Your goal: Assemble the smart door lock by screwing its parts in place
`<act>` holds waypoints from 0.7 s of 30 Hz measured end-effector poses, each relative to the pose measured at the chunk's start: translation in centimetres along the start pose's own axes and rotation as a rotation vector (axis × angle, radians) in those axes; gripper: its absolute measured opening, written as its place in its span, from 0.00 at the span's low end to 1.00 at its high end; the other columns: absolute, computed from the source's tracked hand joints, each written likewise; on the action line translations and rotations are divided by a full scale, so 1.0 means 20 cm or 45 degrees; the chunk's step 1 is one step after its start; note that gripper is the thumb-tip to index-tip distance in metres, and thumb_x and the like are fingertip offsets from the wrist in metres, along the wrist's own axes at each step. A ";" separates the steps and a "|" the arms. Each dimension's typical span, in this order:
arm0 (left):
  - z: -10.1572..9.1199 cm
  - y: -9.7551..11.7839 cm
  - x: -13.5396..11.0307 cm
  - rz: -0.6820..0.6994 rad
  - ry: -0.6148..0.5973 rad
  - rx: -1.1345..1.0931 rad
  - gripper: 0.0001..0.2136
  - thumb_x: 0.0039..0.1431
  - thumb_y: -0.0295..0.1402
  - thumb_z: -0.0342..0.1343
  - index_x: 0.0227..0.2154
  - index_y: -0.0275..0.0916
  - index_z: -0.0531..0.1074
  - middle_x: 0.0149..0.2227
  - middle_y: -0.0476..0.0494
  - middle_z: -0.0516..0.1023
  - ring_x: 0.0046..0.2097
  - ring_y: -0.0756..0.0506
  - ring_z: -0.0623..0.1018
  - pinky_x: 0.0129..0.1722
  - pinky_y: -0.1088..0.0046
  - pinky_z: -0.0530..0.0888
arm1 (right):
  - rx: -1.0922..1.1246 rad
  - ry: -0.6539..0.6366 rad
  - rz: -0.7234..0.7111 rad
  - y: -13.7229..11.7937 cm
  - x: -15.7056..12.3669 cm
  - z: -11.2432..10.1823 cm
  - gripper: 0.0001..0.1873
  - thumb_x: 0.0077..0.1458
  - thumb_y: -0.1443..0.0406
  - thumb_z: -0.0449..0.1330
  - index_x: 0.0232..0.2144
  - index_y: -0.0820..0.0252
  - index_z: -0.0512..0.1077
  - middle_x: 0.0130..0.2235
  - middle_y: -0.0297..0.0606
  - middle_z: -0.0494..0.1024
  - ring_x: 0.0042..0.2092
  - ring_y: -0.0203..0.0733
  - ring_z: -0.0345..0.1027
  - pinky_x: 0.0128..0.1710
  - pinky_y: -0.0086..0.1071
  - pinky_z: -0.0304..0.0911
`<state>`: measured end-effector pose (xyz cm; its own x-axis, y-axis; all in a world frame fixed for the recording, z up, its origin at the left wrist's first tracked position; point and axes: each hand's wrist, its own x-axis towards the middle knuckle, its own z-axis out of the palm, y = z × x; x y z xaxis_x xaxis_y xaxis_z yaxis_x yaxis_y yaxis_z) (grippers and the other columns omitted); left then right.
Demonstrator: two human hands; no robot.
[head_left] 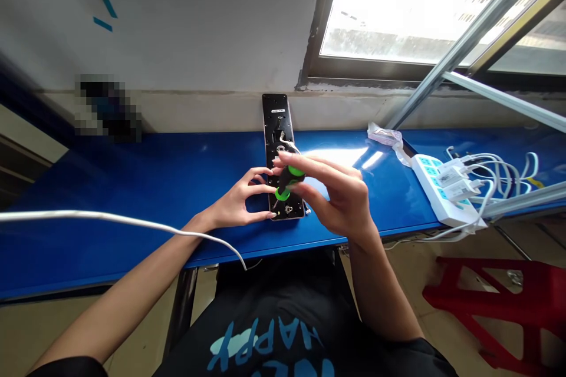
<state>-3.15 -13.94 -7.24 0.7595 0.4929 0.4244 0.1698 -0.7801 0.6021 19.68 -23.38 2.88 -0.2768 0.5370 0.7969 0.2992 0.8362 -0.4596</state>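
A long black panel (pixel 276 123) lies flat on the blue table (pixel 132 177), directly in front of the person, its far end reaching the foot of the wall below the window (pixel 420 6) and its near end close to the table's front edge. The left hand (pixel 241 200) rests on the table just left of the panel's near half, fingers spread and loose, the fingertips touching the panel's left edge without closing around it. The right hand (pixel 340 200) hovers over the same near half and grasps a screwdriver (pixel 288 182) with a black and green handle: thumb and fingers are pinched around the handle's upper part, and the tool tilts down to the left, its tip meeting the panel near the left hand's fingertips. The exact spot where the tip lands is too small to make out. A thin white cable (pixel 132 221) runs from the left edge of the view across the left forearm and dips below the table front. To the right, well apart from the hands, a white power strip (pixel 431 185) sits on the table with white chargers (pixel 455 182) plugged in and pale cords looping beyond them. A crumpled plastic bag (pixel 384 135) lies near the wall just behind the strip. A red stool (pixel 495 300) stands on the floor at the lower right
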 end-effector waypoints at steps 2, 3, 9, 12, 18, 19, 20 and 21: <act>0.00 0.00 0.00 -0.011 -0.007 -0.012 0.21 0.58 0.37 0.72 0.54 0.43 0.79 0.70 0.35 0.61 0.65 0.31 0.71 0.63 0.49 0.77 | -0.109 0.101 -0.044 0.00 0.01 0.01 0.23 0.62 0.69 0.69 0.57 0.49 0.78 0.46 0.37 0.83 0.43 0.40 0.80 0.44 0.36 0.79; 0.00 0.00 0.00 -0.017 -0.011 -0.025 0.21 0.59 0.37 0.72 0.54 0.43 0.79 0.70 0.35 0.62 0.64 0.32 0.73 0.62 0.50 0.78 | -0.176 0.164 -0.050 0.00 0.01 0.02 0.20 0.58 0.67 0.72 0.53 0.50 0.81 0.40 0.36 0.81 0.39 0.39 0.77 0.39 0.34 0.78; 0.00 0.01 0.00 -0.007 0.002 -0.021 0.21 0.59 0.37 0.72 0.54 0.43 0.78 0.69 0.36 0.63 0.63 0.33 0.73 0.65 0.48 0.75 | -0.123 0.002 0.051 -0.01 0.01 0.03 0.23 0.68 0.69 0.62 0.63 0.52 0.72 0.56 0.43 0.80 0.54 0.43 0.77 0.49 0.39 0.80; 0.00 0.01 0.01 -0.004 0.003 -0.026 0.20 0.58 0.37 0.72 0.52 0.42 0.79 0.69 0.35 0.64 0.64 0.32 0.73 0.64 0.48 0.76 | -0.053 -0.023 0.007 0.00 0.01 0.04 0.24 0.68 0.70 0.62 0.63 0.52 0.71 0.54 0.40 0.82 0.51 0.41 0.79 0.49 0.38 0.80; 0.00 0.01 -0.01 -0.045 -0.023 -0.032 0.22 0.59 0.39 0.71 0.55 0.45 0.78 0.68 0.38 0.63 0.64 0.34 0.72 0.65 0.50 0.75 | -0.263 0.171 0.096 0.05 -0.04 0.08 0.24 0.59 0.60 0.72 0.56 0.50 0.74 0.47 0.38 0.82 0.41 0.39 0.78 0.38 0.34 0.81; 0.00 0.01 -0.01 -0.043 -0.023 -0.012 0.22 0.59 0.39 0.71 0.56 0.46 0.78 0.68 0.38 0.63 0.63 0.34 0.72 0.65 0.50 0.75 | -0.211 0.135 0.141 0.06 -0.05 0.08 0.28 0.61 0.62 0.71 0.61 0.49 0.70 0.52 0.39 0.81 0.44 0.40 0.80 0.41 0.35 0.82; -0.01 0.02 -0.01 -0.034 -0.013 0.019 0.22 0.59 0.39 0.71 0.55 0.47 0.78 0.68 0.39 0.63 0.63 0.35 0.72 0.64 0.50 0.76 | -0.140 0.104 0.181 0.07 -0.07 0.08 0.30 0.63 0.64 0.69 0.64 0.48 0.67 0.58 0.41 0.79 0.47 0.41 0.81 0.43 0.36 0.83; -0.01 0.04 -0.01 -0.018 0.004 0.057 0.21 0.59 0.38 0.71 0.55 0.47 0.78 0.68 0.39 0.64 0.63 0.35 0.72 0.64 0.50 0.76 | -0.065 0.089 0.209 0.07 -0.08 0.08 0.33 0.63 0.66 0.67 0.67 0.47 0.64 0.61 0.42 0.78 0.47 0.41 0.82 0.46 0.37 0.83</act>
<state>-3.34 -14.55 -6.71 0.7551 0.5050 0.4181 0.2084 -0.7895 0.5773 19.14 -22.81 0.38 -0.1565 0.6551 0.7392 0.3814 0.7304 -0.5666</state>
